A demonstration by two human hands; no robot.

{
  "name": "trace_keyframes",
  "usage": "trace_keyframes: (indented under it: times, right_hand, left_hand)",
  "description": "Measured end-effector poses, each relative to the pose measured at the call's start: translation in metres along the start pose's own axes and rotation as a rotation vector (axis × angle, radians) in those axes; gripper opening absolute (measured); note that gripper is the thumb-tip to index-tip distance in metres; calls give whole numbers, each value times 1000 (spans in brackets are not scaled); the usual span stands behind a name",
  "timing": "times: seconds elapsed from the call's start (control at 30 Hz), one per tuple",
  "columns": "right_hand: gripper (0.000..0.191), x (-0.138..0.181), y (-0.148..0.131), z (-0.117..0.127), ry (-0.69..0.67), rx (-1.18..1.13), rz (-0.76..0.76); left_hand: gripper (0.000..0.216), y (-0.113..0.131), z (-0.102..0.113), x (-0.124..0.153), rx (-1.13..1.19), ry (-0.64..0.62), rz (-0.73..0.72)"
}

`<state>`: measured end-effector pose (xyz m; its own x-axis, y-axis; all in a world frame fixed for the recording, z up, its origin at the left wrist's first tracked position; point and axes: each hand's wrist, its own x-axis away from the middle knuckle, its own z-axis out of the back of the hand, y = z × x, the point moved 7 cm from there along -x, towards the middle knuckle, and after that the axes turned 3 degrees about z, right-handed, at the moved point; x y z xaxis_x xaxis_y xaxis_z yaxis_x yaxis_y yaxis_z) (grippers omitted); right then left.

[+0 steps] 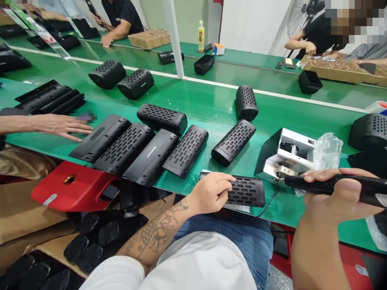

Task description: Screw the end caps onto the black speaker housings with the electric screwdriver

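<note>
My right hand (329,201) is closed round a black electric screwdriver (369,188), held almost level. The driver's front end is at the outlet of a screw feeder (290,155), a metal box with black sides; I cannot make out whether a screw is on the bit. In front of me, a black slotted plastic housing (246,191) lies at the table's edge. My left hand (213,191) is on its left part with the fingers curled in, covering that end. Another slotted housing (233,143) lies just beyond.
Several black housings (151,157) lie in a row to the left, near a co-worker's hand (66,125). More housings (136,83) stand on the green belt (199,90). Crumpled plastic film (328,151) sits beside the feeder. A red stool (75,185) is below the table edge.
</note>
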<state>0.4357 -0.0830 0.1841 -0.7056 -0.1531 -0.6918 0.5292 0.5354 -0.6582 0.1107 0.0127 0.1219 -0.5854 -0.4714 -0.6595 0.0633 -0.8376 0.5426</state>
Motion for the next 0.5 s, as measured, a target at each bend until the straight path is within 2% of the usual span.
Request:
trace_keyframes:
  times: [0.27,0.4,0.5]
  right_hand:
    - [33,-6,-5,-3,14,91,0]
    - [33,-15,1,-9,17,97,-4]
    - [37,-17,11,-15,-36,74,-56]
  left_hand:
    - [21,2,-2,-5,-77,-67,19]
    - [19,2,-3,-6,-100,-91,19]
    - [19,2,-5,-6,-106,-100,14]
